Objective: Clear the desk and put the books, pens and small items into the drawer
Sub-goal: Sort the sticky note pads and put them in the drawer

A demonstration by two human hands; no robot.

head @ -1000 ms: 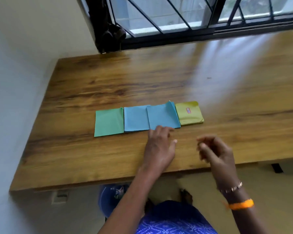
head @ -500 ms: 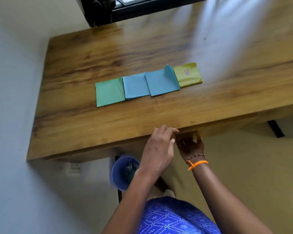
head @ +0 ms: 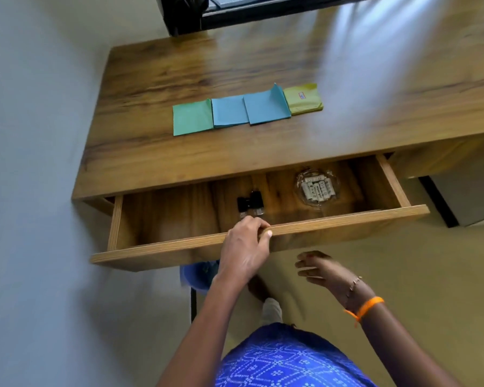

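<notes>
Head view: the left hand (head: pixel 245 248) grips the top edge of the open drawer's (head: pixel 333 229) front panel, fingers curled over it. Just beyond its fingertips lie black binder clips (head: pixel 249 203); farther right, a clear dish of batteries (head: pixel 317 190). On the desk (head: pixel 151 152) above, four booklets (head: pixel 246 111) lie in a row. The right hand (head: pixel 323 270), blurred, hovers loosely spread below the drawer, holding nothing.
</notes>
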